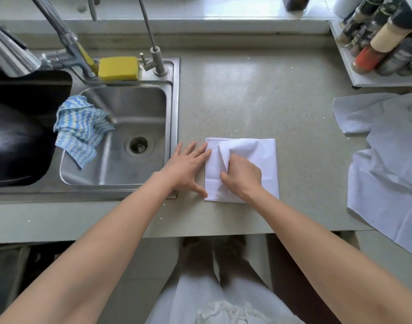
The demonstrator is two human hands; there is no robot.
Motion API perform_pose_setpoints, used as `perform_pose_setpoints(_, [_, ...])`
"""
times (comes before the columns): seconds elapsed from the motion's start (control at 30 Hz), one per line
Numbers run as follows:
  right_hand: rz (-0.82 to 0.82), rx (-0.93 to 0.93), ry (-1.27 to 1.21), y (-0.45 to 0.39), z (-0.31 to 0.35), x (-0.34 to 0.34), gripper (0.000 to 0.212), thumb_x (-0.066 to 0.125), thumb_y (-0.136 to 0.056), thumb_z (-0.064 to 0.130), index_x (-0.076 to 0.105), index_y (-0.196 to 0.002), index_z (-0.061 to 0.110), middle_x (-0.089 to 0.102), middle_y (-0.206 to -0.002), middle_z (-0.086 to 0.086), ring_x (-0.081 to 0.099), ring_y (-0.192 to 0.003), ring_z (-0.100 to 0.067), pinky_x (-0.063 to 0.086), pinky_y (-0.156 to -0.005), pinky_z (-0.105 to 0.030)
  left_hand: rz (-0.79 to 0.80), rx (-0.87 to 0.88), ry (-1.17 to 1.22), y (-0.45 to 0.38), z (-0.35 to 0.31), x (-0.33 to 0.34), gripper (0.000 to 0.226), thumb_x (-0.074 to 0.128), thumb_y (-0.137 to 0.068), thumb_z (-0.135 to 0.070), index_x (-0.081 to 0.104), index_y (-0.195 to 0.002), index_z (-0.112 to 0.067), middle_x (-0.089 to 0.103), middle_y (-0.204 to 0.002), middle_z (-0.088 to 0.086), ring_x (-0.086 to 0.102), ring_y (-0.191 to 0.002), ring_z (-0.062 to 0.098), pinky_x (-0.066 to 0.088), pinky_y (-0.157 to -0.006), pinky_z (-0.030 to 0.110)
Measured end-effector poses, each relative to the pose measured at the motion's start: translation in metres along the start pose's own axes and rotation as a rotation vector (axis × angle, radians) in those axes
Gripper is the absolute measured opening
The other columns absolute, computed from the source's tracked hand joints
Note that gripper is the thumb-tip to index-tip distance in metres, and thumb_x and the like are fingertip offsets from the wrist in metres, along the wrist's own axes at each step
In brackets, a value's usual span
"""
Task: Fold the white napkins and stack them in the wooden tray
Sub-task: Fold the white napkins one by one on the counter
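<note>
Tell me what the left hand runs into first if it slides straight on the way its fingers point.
The left hand points up and to the right, fingertips already at the white napkin's left edge. It would probably ride onto that cloth first, then meet the right hand.

Showing two hands, one folded white napkin, one heap of unfolded white napkins, one yellow sponge, one blue-striped dishcloth, two faucets.

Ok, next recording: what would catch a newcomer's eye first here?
Both hands work a half-folded white napkin mid-counter: the left hand lies flat at its left edge, and the right hand pinches a fold. A loose pile of unfolded white napkins lies at the right, and a blue-striped dishcloth hangs over the steel sink.
</note>
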State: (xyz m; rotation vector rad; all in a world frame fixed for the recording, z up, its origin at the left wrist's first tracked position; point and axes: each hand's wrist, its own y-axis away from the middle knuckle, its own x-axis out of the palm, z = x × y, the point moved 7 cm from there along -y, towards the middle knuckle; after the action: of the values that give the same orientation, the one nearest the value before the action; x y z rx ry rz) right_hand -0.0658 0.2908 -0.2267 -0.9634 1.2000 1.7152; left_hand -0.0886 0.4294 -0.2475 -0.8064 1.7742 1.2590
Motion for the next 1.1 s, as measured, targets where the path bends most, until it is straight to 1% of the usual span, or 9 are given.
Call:
perform_pose_setpoints(0.27, [-0.142, -0.148, 0.327, 0.002, 0.027, -0.008, 0.028, 0.047, -0.087, 0.010, 0.042, -0.115, 0.012, 0.059, -0.101, -0.006, 0.064, -0.087, -0.027, 0.025, -0.049, -0.029, -0.024, -0.003, -0.034, 0.000, 0.004, 0.001, 0.129, 0.063, -0.058, -0.082, -0.005, -0.153, -0.027, -0.012, -0.160, -0.006, -0.018, -0.146, 0.025, -0.013, -0.117, 0.051])
perform_pose_setpoints(0.4, [-0.024, -0.072, 0.293, -0.008, 0.024, -0.006, 0.021, 0.049, -0.087, 0.009, 0.052, -0.108, 0.013, 0.063, -0.102, -0.005, 0.065, -0.091, -0.027, 0.034, -0.057, -0.027, -0.016, -0.007, -0.019, 0.000, 0.004, 0.001, 0.129, 0.064, -0.058, -0.081, -0.005, -0.153, -0.027, -0.013, -0.160, -0.007, -0.018, -0.146, 0.026, -0.014, -0.116, 0.050])
perform_pose_setpoints(0.5, [0.081, 0.021, 0.109, -0.015, 0.015, -0.008, 0.006, 0.051, -0.086, 0.013, 0.056, -0.083, 0.016, 0.065, -0.095, -0.006, 0.063, -0.092, -0.027, 0.036, -0.063, -0.027, -0.005, -0.013, -0.012, 0.000, 0.005, 0.001, 0.130, 0.064, -0.058, -0.080, -0.006, -0.153, -0.028, -0.014, -0.160, -0.007, -0.018, -0.146, 0.026, -0.014, -0.116, 0.051])
perform_pose_setpoints(0.53, [0.062, 0.059, -0.027, -0.018, 0.010, -0.014, 0.014, 0.052, -0.085, 0.016, 0.051, -0.071, 0.016, 0.063, -0.086, -0.006, 0.061, -0.085, -0.027, 0.034, -0.061, -0.026, -0.001, -0.016, -0.007, 0.000, 0.005, 0.002, 0.130, 0.065, -0.058, -0.080, -0.007, -0.153, -0.028, -0.014, -0.160, -0.007, -0.018, -0.146, 0.026, -0.013, -0.116, 0.051])
perform_pose_setpoints(0.67, [-0.255, 0.111, -0.512, -0.021, -0.016, -0.052, 0.034, 0.054, -0.081, 0.018, 0.036, -0.053, 0.014, 0.040, -0.056, -0.003, 0.037, -0.051, -0.018, 0.024, -0.046, -0.029, 0.016, -0.023, -0.001, -0.001, 0.005, 0.003, 0.131, 0.065, -0.058, -0.080, -0.008, -0.153, -0.028, -0.016, -0.160, -0.007, -0.018, -0.146, 0.026, -0.013, -0.116, 0.051])
perform_pose_setpoints(0.77, [-0.079, 0.124, -0.534, -0.017, -0.025, -0.040, 0.024, 0.057, -0.078, 0.011, 0.047, -0.056, 0.008, 0.044, -0.055, -0.001, 0.038, -0.052, -0.016, 0.028, -0.048, -0.028, 0.017, -0.029, -0.012, -0.001, 0.004, 0.002, 0.131, 0.065, -0.057, -0.080, -0.007, -0.153, -0.027, -0.015, -0.160, -0.007, -0.016, -0.146, 0.026, -0.012, -0.116, 0.051])
perform_pose_setpoints(0.83, [0.019, 0.165, -0.588, -0.017, -0.032, -0.029, 0.006, 0.060, -0.076, 0.004, 0.055, -0.074, 0.007, 0.052, -0.066, 0.000, 0.045, -0.057, -0.013, 0.033, -0.051, -0.024, 0.015, -0.037, -0.014, -0.002, 0.004, 0.000, 0.131, 0.066, -0.057, -0.079, -0.006, -0.153, -0.028, -0.014, -0.160, -0.007, -0.015, -0.147, 0.026, -0.012, -0.116, 0.051])
perform_pose_setpoints(0.93, [0.040, 0.262, -0.857, -0.018, -0.042, -0.023, 0.021, 0.060, -0.080, -0.002, 0.056, -0.096, 0.010, 0.060, -0.081, -0.005, 0.056, -0.067, -0.016, 0.044, -0.057, -0.025, 0.025, -0.043, -0.019, -0.001, 0.003, -0.001, 0.131, 0.067, -0.057, -0.078, -0.006, -0.153, -0.027, -0.014, -0.160, -0.006, -0.015, -0.147, 0.027, -0.012, -0.116, 0.051])
perform_pose_setpoints(1.1, [0.015, 0.164, -0.720, -0.022, -0.028, -0.020, 0.016, 0.052, -0.086, 0.008, 0.064, -0.084, -0.002, 0.068, -0.080, -0.017, 0.065, -0.064, -0.022, 0.057, -0.054, -0.032, 0.020, -0.040, -0.010, 0.000, 0.003, 0.000, 0.131, 0.067, -0.057, -0.078, -0.005, -0.153, -0.027, -0.014, -0.160, -0.007, -0.014, -0.147, 0.027, -0.009, -0.117, 0.053])
